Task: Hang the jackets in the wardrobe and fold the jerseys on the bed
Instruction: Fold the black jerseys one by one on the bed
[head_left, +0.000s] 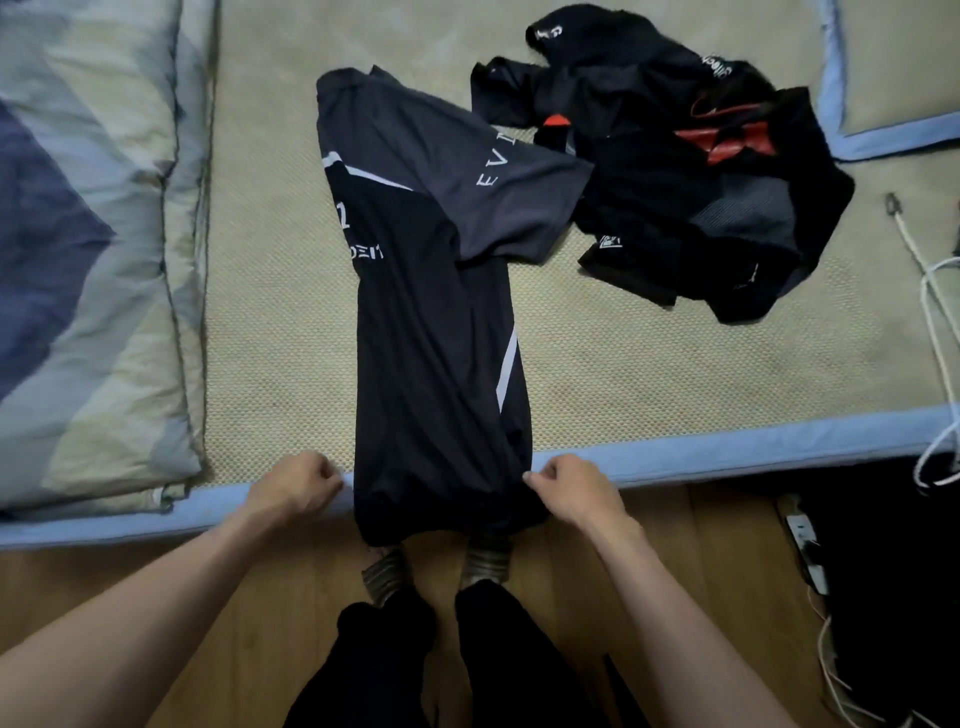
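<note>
Jersey on bed, fold half made.

Left hand (296, 486) and right hand (569, 488) each pinch a side of the jersey (436, 332) at its hem, which hangs over the bed (727, 452) edge. One side folded in, one sleeve out. Beyond the jersey to the right, a dark clothes pile (691, 171) waits unsorted; no wardrobe in sight.

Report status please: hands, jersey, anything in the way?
Left hand and right hand pinch hem of long black-and-grey jersey. Heap of black clothes lies beside, touching its sleeve.
</note>
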